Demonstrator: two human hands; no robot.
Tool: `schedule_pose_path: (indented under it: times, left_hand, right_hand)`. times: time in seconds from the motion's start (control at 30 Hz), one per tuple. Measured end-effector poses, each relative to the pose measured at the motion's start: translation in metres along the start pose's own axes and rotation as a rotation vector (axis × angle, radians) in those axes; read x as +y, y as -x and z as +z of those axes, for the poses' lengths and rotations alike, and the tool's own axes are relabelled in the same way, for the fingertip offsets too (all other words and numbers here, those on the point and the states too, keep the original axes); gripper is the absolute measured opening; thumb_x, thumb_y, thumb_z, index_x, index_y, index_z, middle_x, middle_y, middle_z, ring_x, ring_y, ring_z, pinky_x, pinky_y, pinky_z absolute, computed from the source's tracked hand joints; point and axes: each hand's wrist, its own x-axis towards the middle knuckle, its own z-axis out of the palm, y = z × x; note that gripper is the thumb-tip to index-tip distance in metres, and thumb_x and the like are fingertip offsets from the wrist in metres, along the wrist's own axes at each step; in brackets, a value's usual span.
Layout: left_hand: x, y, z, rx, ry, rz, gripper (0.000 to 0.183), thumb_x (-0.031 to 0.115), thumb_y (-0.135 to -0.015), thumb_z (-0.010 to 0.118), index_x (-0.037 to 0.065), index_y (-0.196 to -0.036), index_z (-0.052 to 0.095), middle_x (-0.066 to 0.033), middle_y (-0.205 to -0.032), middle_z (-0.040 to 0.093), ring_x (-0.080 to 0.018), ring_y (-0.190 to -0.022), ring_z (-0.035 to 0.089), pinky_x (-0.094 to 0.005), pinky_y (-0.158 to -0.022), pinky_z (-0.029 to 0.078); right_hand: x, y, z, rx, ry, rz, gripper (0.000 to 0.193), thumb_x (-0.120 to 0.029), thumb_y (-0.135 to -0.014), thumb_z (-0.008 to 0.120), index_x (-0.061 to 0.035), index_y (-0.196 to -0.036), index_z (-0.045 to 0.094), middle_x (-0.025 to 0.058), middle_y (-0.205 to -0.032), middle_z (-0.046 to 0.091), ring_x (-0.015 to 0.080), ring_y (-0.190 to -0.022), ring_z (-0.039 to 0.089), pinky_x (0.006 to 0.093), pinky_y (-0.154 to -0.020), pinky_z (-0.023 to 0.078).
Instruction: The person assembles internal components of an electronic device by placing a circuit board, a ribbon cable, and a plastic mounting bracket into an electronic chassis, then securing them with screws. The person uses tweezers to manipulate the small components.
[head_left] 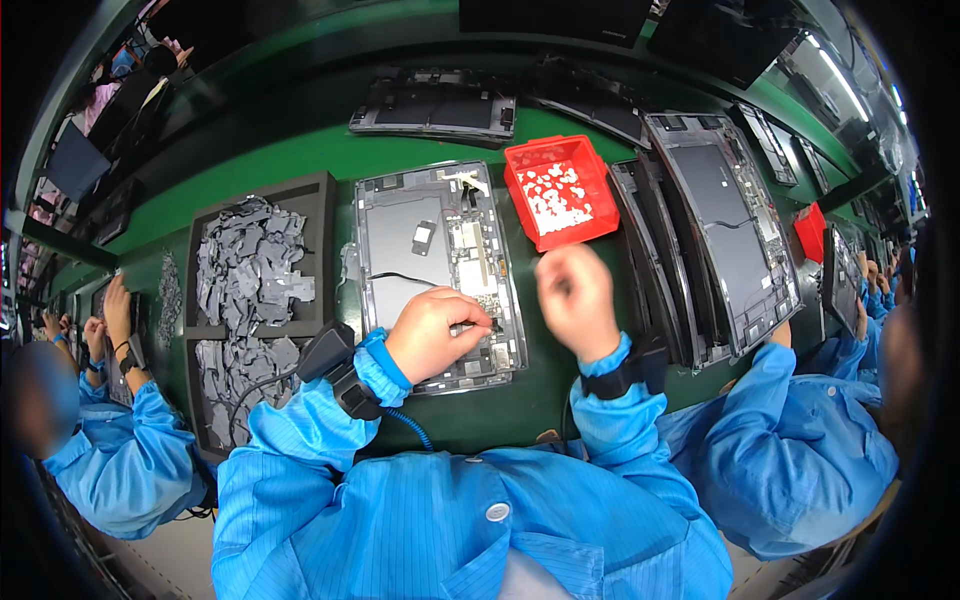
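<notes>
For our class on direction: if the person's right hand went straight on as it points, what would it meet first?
The right hand would probably meet the red bin first, though the hand's height is unclear.

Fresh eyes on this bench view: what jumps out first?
Probably the red bin of white bits, just beyond the blurred right hand, bright against the green bench. Then the heaped grey pieces in the foam tray, left of the open device under the left hand.
</notes>
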Motion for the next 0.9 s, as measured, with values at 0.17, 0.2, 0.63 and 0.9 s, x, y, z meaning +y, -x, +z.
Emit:
schedule_pose_path:
  times: [0.17, 0.2, 0.63, 0.9]
  left_hand:
    - [0.006, 0.000, -0.004, -0.011, -0.078, 0.038, 0.010, 0.005, -0.066, 0.069, 0.006, -0.075, 0.065, -0.0048, -0.076, 0.064, -0.0224, -0.078, 0.058, -0.0338, -0.074, 0.045]
    - [0.007, 0.001, -0.005, 0.009, -0.167, 0.037, 0.010, 0.005, -0.066, 0.069, 0.007, -0.075, 0.064, -0.0044, -0.075, 0.064, -0.0225, -0.079, 0.057, -0.0343, -0.075, 0.044]
    - [0.011, 0.006, -0.007, 0.113, -0.326, 0.236, 0.020, 0.001, -0.058, 0.070, 0.008, -0.075, 0.065, -0.0021, -0.077, 0.061, -0.0234, -0.082, 0.056, -0.0351, -0.075, 0.044]
    - [0.012, 0.010, -0.005, 0.074, -0.274, 0.158, 0.018, 0.000, -0.059, 0.070, 0.006, -0.075, 0.065, -0.0020, -0.078, 0.063, -0.0231, -0.083, 0.057, -0.0349, -0.076, 0.044]
  right_hand:
    - [0.033, -0.036, -0.007, 0.193, 0.356, -0.031, 0.010, 0.000, -0.075, 0.056, -0.0011, -0.085, 0.055, 0.0146, -0.084, 0.055, 0.0316, -0.078, 0.053, 0.0376, -0.067, 0.044]
    - [0.030, -0.036, -0.008, 0.224, 0.371, -0.023, 0.007, -0.003, -0.078, 0.056, -0.0013, -0.085, 0.054, 0.0148, -0.083, 0.054, 0.0313, -0.078, 0.053, 0.0375, -0.067, 0.044]
    - [-0.028, 0.055, 0.007, 0.065, -0.980, 0.447, 0.023, 0.012, -0.078, 0.056, 0.0017, -0.095, 0.046, 0.0141, -0.099, 0.056, 0.0194, -0.091, 0.059, 0.0294, -0.081, 0.048]
    - [-0.018, 0.074, 0.022, 0.029, -0.699, 0.372, 0.021, 0.010, -0.075, 0.061, 0.0018, -0.089, 0.048, 0.0150, -0.096, 0.059, 0.0190, -0.090, 0.059, 0.0277, -0.080, 0.047]
